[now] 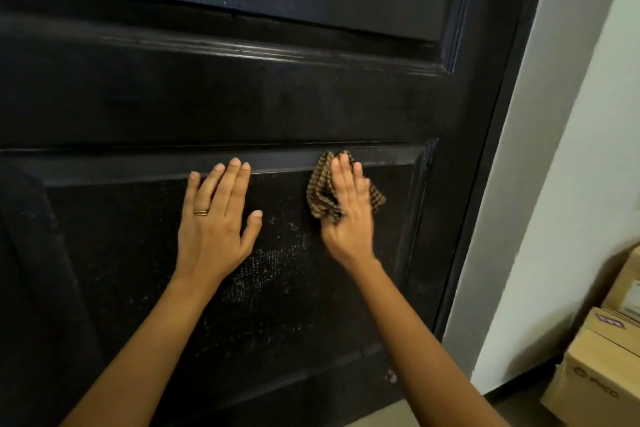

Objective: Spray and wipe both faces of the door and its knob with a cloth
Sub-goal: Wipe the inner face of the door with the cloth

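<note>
A black panelled door [242,107] filled most of the view. Toward the left of the door's lower recessed panel, the left hand [216,218] was laid flat against the wood. Its fingers were straight and slightly spread, and their tips reached the moulding along the panel's top edge. Nothing was held in it, and a gold ring [201,212] was worn on one finger. Further right on the same panel, near its upper right corner, a brown checked cloth [320,194] was pressed against the door under the right hand [348,215]. Its fingers were stretched out straight over the crumpled fabric rather than curled round it, and the hand was somewhat blurred. Pale smeared marks were seen on the door below and between the hands. Right of the door a white wall [554,149] was seen, with stacked cardboard boxes [595,367] at its foot.
</note>
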